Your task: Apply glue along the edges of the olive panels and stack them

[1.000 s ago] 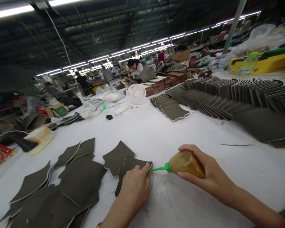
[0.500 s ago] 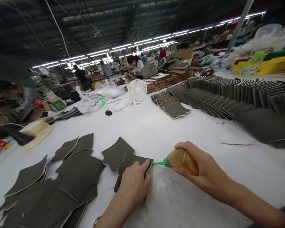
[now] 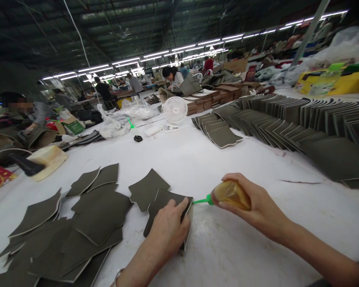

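My right hand is wrapped round a squeeze bottle of amber liquid, tilted on its side. Its thin green nozzle points left, with the tip at the right edge of a dark grey-green leather-like piece. My left hand holds this piece, index finger stretched along the top near the corner and thumb by the right edge; the fingers' undersides are hidden. Just behind lies a similar piece, partly overlapped by the held one. A loose pile of such pieces spreads to the left.
Long overlapping rows of cut pieces cover the table's right side. A small white fan and a black lump stand farther back. At left sits a cream block-shaped object with a black handle. A person works at far left.
The view has shifted slightly. Both hands stay in nearly the same place, with the nozzle tip still at the piece's right edge.
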The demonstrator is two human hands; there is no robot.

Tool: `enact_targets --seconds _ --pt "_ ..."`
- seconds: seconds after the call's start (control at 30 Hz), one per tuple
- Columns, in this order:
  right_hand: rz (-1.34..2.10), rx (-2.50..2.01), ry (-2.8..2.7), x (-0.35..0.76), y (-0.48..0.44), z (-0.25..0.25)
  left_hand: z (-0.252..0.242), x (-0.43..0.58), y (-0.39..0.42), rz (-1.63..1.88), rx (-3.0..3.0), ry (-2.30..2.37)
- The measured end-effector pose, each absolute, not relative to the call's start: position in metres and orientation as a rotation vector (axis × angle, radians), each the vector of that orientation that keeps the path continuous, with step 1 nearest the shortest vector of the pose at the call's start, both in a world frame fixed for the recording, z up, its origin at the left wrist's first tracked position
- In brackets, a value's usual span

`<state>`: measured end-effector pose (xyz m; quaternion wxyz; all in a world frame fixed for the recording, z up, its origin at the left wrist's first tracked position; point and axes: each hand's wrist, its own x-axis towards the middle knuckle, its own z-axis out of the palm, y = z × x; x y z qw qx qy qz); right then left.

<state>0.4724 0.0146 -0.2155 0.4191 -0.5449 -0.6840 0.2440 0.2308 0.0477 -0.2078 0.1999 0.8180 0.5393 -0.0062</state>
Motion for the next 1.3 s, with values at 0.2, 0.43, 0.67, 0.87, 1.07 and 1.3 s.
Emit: enact_targets --seconds 0.2,0.43,0.67,0.87,1.07,1.3 --pt "0.637 -1.361 -1.75 0.474 0.012 -0.216 -0.211 0.23 0.046 -0.029 2.294 1.507" --pt "0.618 -1.347 -1.689 0.477 0.014 -0.219 -0.21 0.229 0.047 -0.029 2.279 1.489" --pt "0.68 -1.316 -1.703 0.479 0.013 -0.221 -0.209 0.229 0.045 -0.042 2.26 1.478" --pt "0.639 -1.326 -1.673 0.48 0.015 -0.222 -0.206 0.229 0.046 -0.034 2.253 1.489" --pt "0.722 -1.319 -1.672 0.482 0.014 -0.222 -0.207 0.228 0.045 -0.016 2.248 1.471" --pt "0.782 -1.336 -1.646 0.479 0.009 -0.226 -0.208 0.227 0.047 0.008 2.23 1.47"
